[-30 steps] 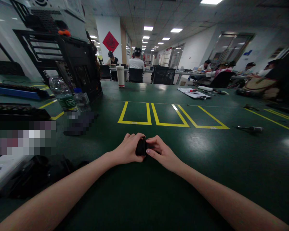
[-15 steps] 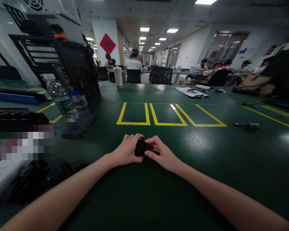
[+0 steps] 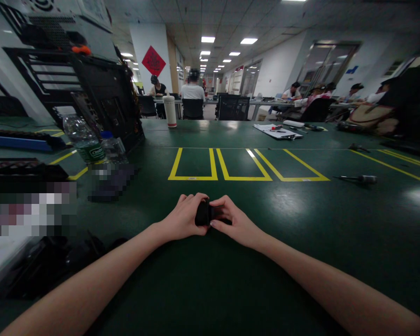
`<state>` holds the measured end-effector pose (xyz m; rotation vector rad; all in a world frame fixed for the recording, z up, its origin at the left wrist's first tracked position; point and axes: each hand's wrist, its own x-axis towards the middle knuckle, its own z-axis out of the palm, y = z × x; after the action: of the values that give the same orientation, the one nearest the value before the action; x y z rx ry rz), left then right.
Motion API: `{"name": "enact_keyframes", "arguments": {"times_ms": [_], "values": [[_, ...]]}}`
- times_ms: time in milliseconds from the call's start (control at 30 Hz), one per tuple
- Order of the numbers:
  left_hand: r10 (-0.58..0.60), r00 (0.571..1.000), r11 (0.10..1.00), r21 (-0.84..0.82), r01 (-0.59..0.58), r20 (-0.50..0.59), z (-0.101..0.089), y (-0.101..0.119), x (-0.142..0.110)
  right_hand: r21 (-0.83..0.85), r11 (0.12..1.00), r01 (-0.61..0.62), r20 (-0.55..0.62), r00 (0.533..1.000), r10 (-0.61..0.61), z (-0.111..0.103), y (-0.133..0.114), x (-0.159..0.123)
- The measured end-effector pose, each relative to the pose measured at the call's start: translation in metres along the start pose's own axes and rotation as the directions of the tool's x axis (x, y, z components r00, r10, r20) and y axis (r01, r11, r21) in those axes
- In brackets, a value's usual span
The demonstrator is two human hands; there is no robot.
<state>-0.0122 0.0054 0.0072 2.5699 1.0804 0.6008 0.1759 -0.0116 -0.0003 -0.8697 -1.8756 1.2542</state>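
Observation:
Between my two hands, low over the near middle of the green table (image 3: 210, 289), is a small black block-like object (image 3: 202, 213); its exact kind does not show. My left hand (image 3: 186, 218) is wrapped round its left side, with the thumb below and the fingers over the top. My right hand (image 3: 233, 221) is closed on the right edge of the same object, thumb and index finger at its face. The other right fingers curl behind, partly in shadow. Much of the object is hidden by the fingers.
Yellow tape outlines (image 3: 192, 178) lie beyond my hands. A screwdriver (image 3: 362, 179) is at right, a clipboard (image 3: 278, 132) farther back. Two plastic bottles (image 3: 82, 135) and a black computer case (image 3: 105, 102) stand at left. A white cup (image 3: 170, 111) stands at the far edge; people sit behind.
The view has shifted slightly, moving the background a little to the left. Both hands keep the black object in nearly the same place, with the grip hardly different.

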Motion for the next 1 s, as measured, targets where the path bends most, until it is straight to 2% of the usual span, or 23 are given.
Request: {"name": "enact_keyframes", "arguments": {"times_ms": [200, 367, 567, 867, 1000], "values": [[-0.002, 1.000, 1.000, 0.016, 0.002, -0.009, 0.0009, 0.0004, 0.0008, 0.049, 0.999, -0.019, -0.020, 1.000, 0.020, 0.0015, 0.0020, 0.0018], [0.003, 1.000, 1.000, 0.005, -0.003, -0.009, -0.0010, 0.0012, 0.0002, 0.012, 0.999, -0.052, -0.008, 0.999, 0.052, 0.0002, -0.0021, 0.0014], [-0.007, 1.000, 1.000, -0.006, 0.007, 0.007, -0.0015, 0.0014, -0.0011, -0.021, 1.000, 0.001, 0.006, 1.000, 0.000, -0.0001, -0.0024, -0.0010], [-0.013, 1.000, 1.000, -0.010, 0.013, 0.003, -0.0013, 0.0025, 0.0000, 0.031, 0.998, -0.062, -0.014, 0.998, 0.062, 0.0013, -0.0036, 0.0011], [-0.013, 1.000, 1.000, 0.001, 0.013, 0.005, -0.0011, 0.0024, 0.0002, 0.008, 0.999, -0.031, 0.004, 1.000, 0.031, 0.0010, -0.0031, -0.0003]]}}
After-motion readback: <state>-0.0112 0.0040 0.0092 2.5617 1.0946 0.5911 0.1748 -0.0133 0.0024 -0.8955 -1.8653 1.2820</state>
